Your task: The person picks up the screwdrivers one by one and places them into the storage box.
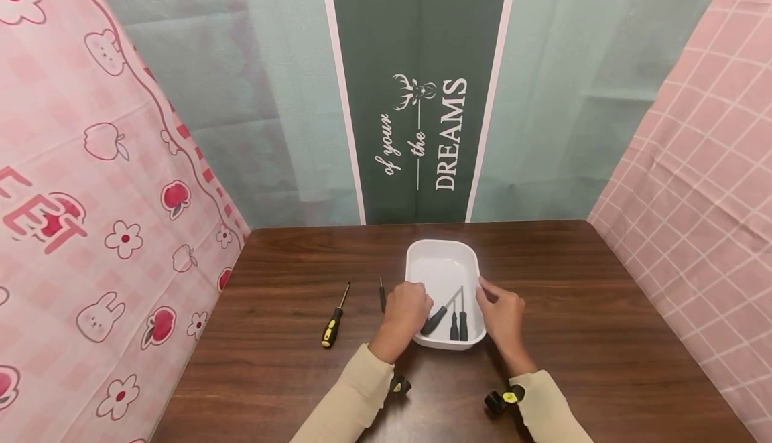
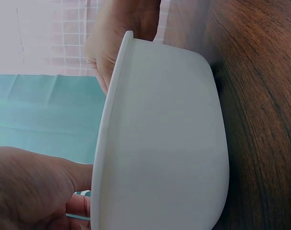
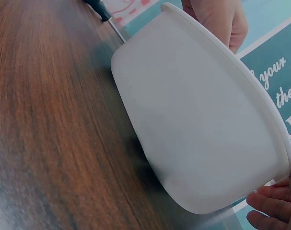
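A white plastic tray (image 1: 443, 263) with rounded corners sits on the brown table between both hands. My left hand (image 1: 407, 309) grips its left rim, knuckles up; in the left wrist view the thumb and fingers of this left hand (image 2: 37, 191) meet the rim. On the opposite side, my right hand (image 1: 502, 309) pinches the right rim, and its fingers (image 3: 272, 206) show by the outer wall in the right wrist view. Inside the tray's near end lie a black-handled screwdriver (image 1: 433, 322), slanted, and two slimmer ones (image 1: 463, 326) side by side.
Left of the tray lies a black and yellow screwdriver (image 1: 332, 329), tip pointing away. A small dark screwdriver (image 1: 382, 295) is partly hidden behind my left hand. Fabric hangs behind the table (image 1: 289, 255) and along both its sides.
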The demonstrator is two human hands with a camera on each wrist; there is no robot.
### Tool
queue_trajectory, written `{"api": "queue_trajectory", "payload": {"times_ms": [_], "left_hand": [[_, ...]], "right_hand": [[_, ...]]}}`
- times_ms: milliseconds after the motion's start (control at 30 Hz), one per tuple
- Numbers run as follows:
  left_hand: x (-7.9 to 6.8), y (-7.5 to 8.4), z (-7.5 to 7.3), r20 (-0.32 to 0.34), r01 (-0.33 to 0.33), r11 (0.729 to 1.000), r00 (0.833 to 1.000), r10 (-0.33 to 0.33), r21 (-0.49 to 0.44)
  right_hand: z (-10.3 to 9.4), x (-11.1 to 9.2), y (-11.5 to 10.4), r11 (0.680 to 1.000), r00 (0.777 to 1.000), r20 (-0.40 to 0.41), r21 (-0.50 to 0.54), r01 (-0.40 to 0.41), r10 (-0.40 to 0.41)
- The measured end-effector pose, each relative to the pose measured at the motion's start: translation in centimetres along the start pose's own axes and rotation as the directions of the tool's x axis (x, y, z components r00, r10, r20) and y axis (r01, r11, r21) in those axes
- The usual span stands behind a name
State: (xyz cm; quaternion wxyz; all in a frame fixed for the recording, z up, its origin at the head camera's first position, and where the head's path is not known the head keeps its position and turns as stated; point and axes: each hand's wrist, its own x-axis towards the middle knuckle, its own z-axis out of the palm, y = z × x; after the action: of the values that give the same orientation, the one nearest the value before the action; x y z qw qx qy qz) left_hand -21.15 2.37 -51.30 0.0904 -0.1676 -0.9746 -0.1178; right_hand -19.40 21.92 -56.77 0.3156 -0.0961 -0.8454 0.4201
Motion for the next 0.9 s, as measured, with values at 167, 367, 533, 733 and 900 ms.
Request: {"api": "queue_trajectory", "payload": {"times_ms": [167,367,533,733,900], "left_hand": [[0.08,0.15,-0.2,0.004,-0.018,0.999,1.0,0.018,0.043],[0.19,0.18,-0.02,0.006,-0.036,0.996,0.999,0.036,0.082],[0.28,0.26,0.22,0.012,-0.035,0.993,0.999,0.034,0.115],[0.32,0.38,0.34,0.022,-0.034,0.987,0.999,0.031,0.159],[0.23,0.43,0.37,0.004,-0.038,0.986,0.999,0.038,0.159]], "right_hand": [[-0.01,0.23,0.04,1.0,1.0,0.005,0.01,-0.005,0.005],[0.04,0.45,0.1,1.0,1.0,0.007,0.005,0.005,-0.005],[0.02,0.48,0.08,1.0,1.0,0.002,0.004,0.016,-0.016],[0.01,0.49,0.08,1.0,1.0,0.009,0.003,0.011,-0.011],[0.06,0.53,0.21,1.0,1.0,0.004,0.005,0.018,-0.018]]}}
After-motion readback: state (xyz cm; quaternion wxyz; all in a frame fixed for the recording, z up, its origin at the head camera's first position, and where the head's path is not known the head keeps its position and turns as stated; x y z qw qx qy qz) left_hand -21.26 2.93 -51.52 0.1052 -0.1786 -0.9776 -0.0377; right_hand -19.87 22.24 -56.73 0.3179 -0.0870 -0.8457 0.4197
